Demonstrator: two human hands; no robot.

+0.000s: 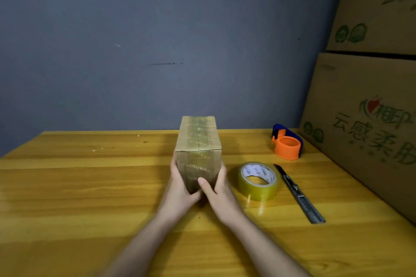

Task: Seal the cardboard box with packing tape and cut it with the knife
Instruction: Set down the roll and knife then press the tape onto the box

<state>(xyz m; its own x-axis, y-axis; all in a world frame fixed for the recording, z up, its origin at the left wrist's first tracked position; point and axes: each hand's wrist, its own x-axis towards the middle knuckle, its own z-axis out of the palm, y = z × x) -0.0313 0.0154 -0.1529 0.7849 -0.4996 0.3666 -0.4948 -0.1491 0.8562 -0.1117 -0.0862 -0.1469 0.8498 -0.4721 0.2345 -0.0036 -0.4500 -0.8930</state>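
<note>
Now my left hand [180, 186] and right hand [217, 189] clasp the near end of the cardboard box [198, 141] on the counter [90, 186], fingers wrapped round its sides. Just right lie the tape roll [258, 181] and knife [298, 193].
</note>
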